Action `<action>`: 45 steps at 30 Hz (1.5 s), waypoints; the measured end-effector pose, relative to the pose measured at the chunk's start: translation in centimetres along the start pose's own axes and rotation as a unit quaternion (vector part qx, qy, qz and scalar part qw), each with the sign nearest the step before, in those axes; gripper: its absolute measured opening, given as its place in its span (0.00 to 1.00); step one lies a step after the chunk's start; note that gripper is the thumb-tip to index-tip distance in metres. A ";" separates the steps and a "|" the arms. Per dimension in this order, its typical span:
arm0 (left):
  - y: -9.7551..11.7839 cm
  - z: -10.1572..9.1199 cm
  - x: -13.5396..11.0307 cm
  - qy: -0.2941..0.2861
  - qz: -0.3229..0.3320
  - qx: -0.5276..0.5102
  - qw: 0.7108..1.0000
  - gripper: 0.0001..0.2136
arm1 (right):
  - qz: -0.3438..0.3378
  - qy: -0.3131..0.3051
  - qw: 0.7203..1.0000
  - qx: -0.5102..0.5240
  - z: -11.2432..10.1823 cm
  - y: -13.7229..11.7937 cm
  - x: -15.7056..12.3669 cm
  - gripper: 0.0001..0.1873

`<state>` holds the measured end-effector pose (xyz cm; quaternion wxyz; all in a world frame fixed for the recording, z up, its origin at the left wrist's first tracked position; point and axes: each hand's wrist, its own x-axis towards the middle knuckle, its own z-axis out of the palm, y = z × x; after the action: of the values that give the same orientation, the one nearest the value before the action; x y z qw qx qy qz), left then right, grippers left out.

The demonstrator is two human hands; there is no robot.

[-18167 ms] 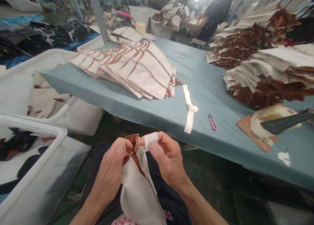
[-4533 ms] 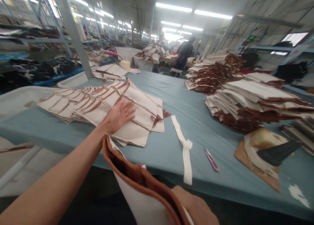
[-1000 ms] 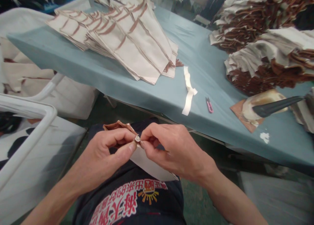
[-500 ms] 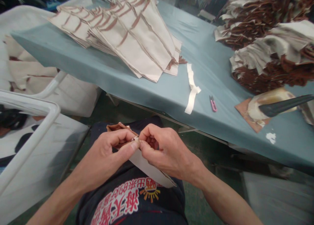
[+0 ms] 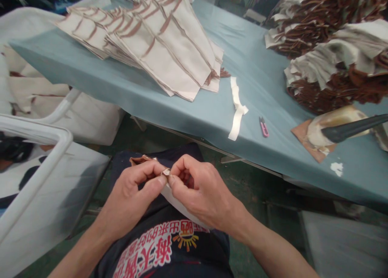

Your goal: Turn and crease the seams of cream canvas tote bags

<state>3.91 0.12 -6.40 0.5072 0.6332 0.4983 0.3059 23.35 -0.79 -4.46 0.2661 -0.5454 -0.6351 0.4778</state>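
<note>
Over my lap, both hands pinch a folded strip of leather-like material (image 5: 180, 204), brown on one side and whitish on the other. My left hand (image 5: 131, 201) is closed on it, thumb against forefinger, with a crumpled brown end (image 5: 140, 160) showing beyond the knuckles. Close beside, my right hand (image 5: 204, 193) grips the same spot between thumb and fingertips, its other fingers curled in. A small light fold (image 5: 166, 172) pokes up between the two pinches. The exact grip is partly hidden behind the fingers.
A blue-covered table (image 5: 206, 122) holds fanned whitish pieces (image 5: 172, 57), a pale strip (image 5: 237, 116), pink thread snips (image 5: 263, 127) and a glue-smeared container (image 5: 317, 134) with a dark handle (image 5: 351, 130). Brown-and-white piles (image 5: 336, 75) stand at right. White bins (image 5: 87, 177) flank my left.
Both hands have shifted slightly left with the strip. More of the light fold shows between the fingertips, and the strip's lower end has slipped behind my right hand.
</note>
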 end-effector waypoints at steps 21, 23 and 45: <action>0.6 0.1 -0.6 0.022 0.063 0.027 0.997 0.18 | 0.013 0.072 0.997 0.029 2.0 -0.4 -1.1 0.06; 0.6 -0.1 -0.5 0.002 0.070 0.007 0.998 0.19 | 0.011 0.066 0.997 0.026 1.5 -0.7 -1.1 0.07; 0.6 1.3 -1.2 0.114 0.021 0.031 0.993 0.18 | 0.022 0.053 0.996 0.063 2.7 0.4 -1.2 0.09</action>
<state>4.89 -1.39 -6.08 0.4209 0.6197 0.5487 0.3712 21.46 -2.81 -5.67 0.3228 -0.5656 -0.5769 0.4931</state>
